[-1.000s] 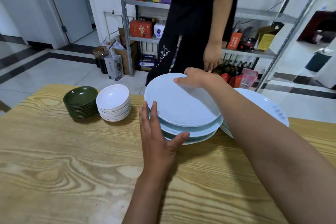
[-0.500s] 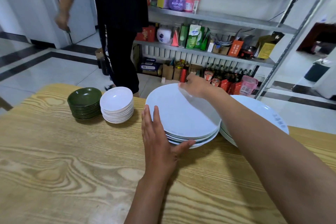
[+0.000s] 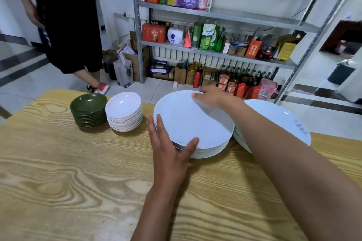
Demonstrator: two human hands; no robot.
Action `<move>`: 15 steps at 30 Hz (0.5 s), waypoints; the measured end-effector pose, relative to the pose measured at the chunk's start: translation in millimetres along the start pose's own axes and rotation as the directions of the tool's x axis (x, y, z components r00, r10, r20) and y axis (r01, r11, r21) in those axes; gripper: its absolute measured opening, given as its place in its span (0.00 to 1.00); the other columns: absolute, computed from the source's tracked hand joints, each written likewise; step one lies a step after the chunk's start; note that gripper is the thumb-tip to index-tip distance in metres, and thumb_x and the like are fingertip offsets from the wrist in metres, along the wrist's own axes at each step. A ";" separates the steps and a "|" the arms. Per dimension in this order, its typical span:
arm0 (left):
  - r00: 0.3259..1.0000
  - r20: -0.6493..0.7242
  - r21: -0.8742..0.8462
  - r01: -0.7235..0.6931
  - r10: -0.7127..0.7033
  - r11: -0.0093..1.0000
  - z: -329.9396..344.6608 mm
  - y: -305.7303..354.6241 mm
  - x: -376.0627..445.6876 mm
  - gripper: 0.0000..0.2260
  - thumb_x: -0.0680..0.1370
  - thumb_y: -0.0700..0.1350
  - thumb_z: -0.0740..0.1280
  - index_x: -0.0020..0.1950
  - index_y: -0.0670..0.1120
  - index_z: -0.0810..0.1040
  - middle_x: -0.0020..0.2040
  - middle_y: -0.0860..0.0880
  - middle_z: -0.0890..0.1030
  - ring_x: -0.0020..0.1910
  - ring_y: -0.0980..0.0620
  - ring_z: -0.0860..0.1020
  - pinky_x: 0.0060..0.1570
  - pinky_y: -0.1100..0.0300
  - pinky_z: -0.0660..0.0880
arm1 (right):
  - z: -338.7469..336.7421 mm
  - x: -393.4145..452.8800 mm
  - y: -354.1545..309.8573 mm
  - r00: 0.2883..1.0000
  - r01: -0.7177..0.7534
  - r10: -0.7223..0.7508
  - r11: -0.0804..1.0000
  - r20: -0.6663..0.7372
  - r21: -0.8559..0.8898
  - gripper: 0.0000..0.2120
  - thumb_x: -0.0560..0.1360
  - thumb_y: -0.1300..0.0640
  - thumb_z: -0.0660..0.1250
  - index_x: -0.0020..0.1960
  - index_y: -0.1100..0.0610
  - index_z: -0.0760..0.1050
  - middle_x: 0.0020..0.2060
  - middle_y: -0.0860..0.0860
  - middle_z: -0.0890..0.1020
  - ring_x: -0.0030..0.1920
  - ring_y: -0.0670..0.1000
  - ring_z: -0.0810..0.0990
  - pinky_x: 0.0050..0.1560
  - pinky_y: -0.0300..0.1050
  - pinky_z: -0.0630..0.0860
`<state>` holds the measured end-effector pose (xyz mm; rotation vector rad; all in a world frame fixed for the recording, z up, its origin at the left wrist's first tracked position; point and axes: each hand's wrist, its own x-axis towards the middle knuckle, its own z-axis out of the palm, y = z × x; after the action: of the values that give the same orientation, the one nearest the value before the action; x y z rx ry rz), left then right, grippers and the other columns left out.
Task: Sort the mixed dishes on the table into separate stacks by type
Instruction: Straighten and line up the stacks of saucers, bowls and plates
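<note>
My left hand (image 3: 168,148) lies flat against the near-left edge of the plates (image 3: 193,123) — fingers straight and together along the rim, thumb spread out and pressed to the stack's front edge. My right hand (image 3: 210,97) reaches over the far side of the same stack, fingers relaxed and resting on the top plate's far rim; they blur a little, but they curl round nothing. The plates stand in one neat white stack on the table (image 3: 78,182), about the middle of its far half.

Just to the right, touching or nearly so, sits a second stack of bigger plates (image 3: 284,121) with faint blue marks near the rim, partly hidden behind my right forearm. To the left stand the white bowls (image 3: 123,111), and just beside them the green bowls (image 3: 89,109) — each in its own stack.

Beyond the table a metal shelf (image 3: 215,15) holds boxes, packets and bottles. A person in black (image 3: 68,15) stands at the far left on the tiled floor.
</note>
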<state>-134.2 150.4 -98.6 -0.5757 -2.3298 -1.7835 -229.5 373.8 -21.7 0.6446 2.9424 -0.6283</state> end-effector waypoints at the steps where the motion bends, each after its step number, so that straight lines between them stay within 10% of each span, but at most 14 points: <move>1: 0.999 -0.008 -0.051 0.043 -0.043 0.998 -0.5 0.3 0.3 0.45 0.70 0.68 0.63 0.78 0.52 0.45 0.78 0.55 0.42 0.76 0.60 0.44 0.74 0.57 0.51 | -0.1 0.0 -0.4 0.999 0.024 -0.024 1.000 -0.024 0.010 0.30 0.77 0.40 0.61 0.73 0.56 0.67 0.71 0.54 0.71 0.69 0.57 0.70 0.65 0.47 0.69; 15: 0.980 0.101 -0.161 0.186 -0.171 0.969 -1.8 0.6 3.2 0.37 0.77 0.60 0.55 0.78 0.49 0.39 0.79 0.55 0.44 0.75 0.62 0.45 0.72 0.64 0.46 | 8.1 -8.9 12.2 0.999 -0.025 0.024 0.999 0.043 0.028 0.30 0.79 0.42 0.59 0.78 0.49 0.57 0.78 0.53 0.59 0.75 0.58 0.60 0.73 0.54 0.60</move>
<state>-137.0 149.5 -96.4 -0.4876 -2.3684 -2.0933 -216.6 377.1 -32.4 0.6607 2.8872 -0.6739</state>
